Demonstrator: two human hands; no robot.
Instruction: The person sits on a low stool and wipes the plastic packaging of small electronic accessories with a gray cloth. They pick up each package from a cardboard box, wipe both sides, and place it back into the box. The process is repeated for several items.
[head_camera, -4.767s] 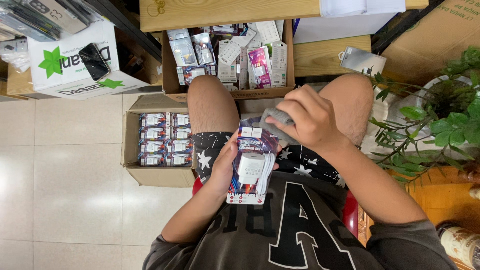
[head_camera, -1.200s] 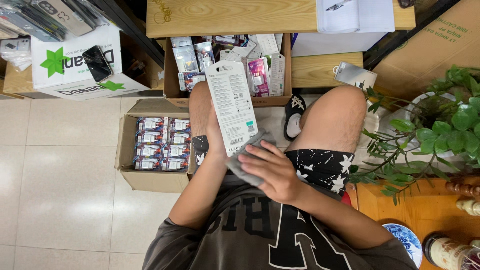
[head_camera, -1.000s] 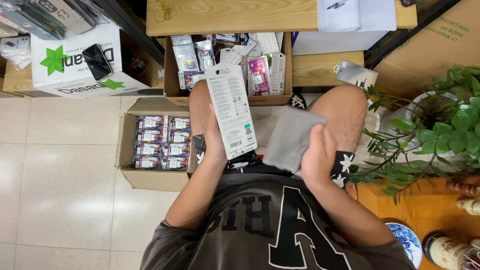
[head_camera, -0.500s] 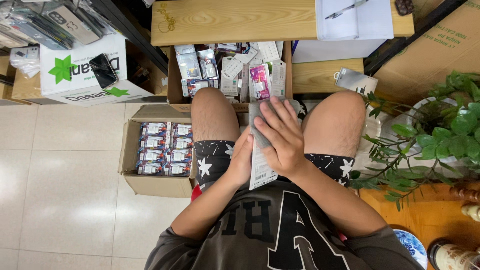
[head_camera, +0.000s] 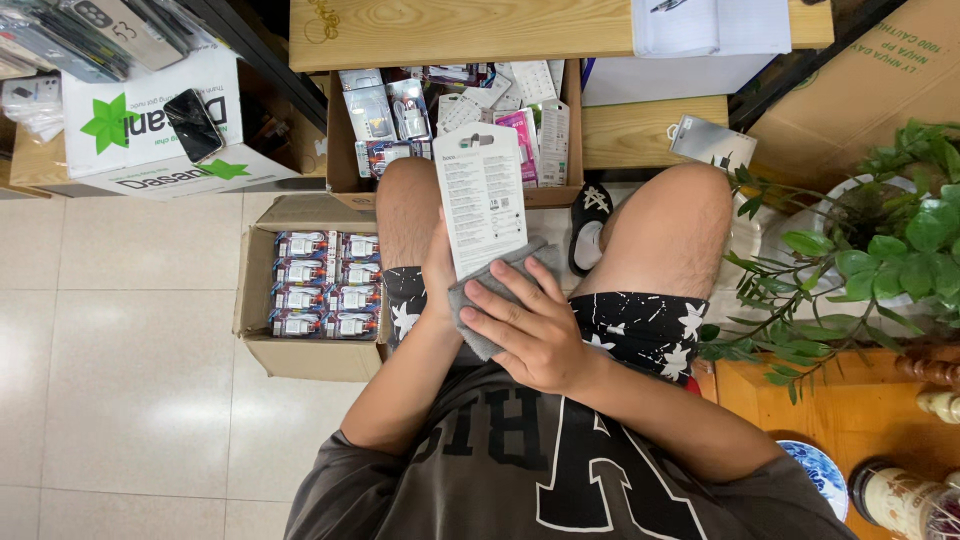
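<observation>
**Q:** What's around you, biggest things first?

**Me:** Taking the white carded package (head_camera: 481, 203) I'm holding as my landmark. Beyond it, the wooden shelf (head_camera: 460, 30) is running across the top. To its left, the open cardboard box (head_camera: 262, 330) is sitting on the tiles, packed with small boxed items in rows. Just behind the package, a brown box (head_camera: 574, 125) is holding a jumble of blister packs. To its right, a leafy potted plant (head_camera: 880, 250) is spreading out. Far left of it, a dark phone (head_camera: 193, 124) is lying on a white carton.

**Q:** And your hands?

**Me:** My left hand (head_camera: 437, 272) is gripping the package by its lower left edge, holding it upright over my lap, printed back facing me. My right hand (head_camera: 530, 325) is pressing a grey cloth (head_camera: 487, 300) flat against the package's bottom end, fingers spread over the cloth.

**Q:** How are you handling it well?

**Me:** Judging from here: I'm keeping the left grip firm so the card isn't bending, and wiping with the cloth laid flat rather than bunched, using light pressure so the thin card isn't creasing.
</observation>
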